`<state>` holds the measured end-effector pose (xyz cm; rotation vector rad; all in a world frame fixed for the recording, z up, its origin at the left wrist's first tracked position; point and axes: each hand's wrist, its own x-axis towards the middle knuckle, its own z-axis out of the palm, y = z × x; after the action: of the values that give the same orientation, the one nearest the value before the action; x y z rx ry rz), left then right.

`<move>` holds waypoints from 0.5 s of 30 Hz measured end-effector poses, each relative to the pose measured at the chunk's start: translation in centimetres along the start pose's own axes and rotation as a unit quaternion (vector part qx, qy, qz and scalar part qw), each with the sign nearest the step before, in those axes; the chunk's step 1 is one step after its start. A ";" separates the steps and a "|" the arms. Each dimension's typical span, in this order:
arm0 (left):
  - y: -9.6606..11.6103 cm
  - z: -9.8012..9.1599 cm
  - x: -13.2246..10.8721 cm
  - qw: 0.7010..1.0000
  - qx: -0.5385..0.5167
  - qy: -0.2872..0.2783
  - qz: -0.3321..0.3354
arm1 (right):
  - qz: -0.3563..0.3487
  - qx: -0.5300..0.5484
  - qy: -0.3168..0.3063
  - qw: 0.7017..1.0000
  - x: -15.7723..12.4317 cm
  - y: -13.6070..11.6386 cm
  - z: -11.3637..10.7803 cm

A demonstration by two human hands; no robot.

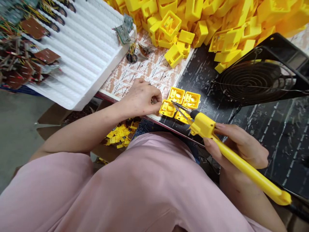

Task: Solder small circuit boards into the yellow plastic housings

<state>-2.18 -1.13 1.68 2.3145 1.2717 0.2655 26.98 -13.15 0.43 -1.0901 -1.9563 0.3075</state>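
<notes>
My right hand (238, 146) is wrapped round a yellow soldering iron (241, 161), whose dark tip rests over a cluster of small yellow plastic housings (184, 101) at the table's front edge. My left hand (141, 98) lies curled just left of that cluster, its fingers pinched together by the nearest housing (167, 109). What the fingers pinch is too small to make out.
A big heap of yellow housings (205, 19) fills the back. A black fan with a wire grille (256, 80) stands at the right on a black mat (285, 129). A white ribbed tray (82, 54) with circuit boards (45, 55) lies left. A box of yellow scraps (119, 137) sits below the table.
</notes>
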 end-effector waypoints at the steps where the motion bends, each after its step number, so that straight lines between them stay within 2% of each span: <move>1: 0.1 0.1 0.1 1.000 0.007 0.002 0.001 | -0.020 0.000 0.027 0.999 0.5 -0.4 0.2; 3: 0.2 0.3 0.3 0.999 0.029 0.011 0.006 | -0.045 0.006 0.056 0.997 1.4 -0.9 0.6; 8: 0.4 0.2 0.7 0.996 0.087 0.006 0.021 | -0.062 0.019 0.019 0.998 2.6 -1.4 1.2; 15: 0.6 -0.1 1.3 0.993 0.109 -0.018 0.030 | -0.103 -0.047 -0.035 0.993 3.6 -1.6 1.1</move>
<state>-1.06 -0.30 1.94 2.5314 1.2690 0.1088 24.26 -11.07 2.63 -0.9363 -2.1439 0.1438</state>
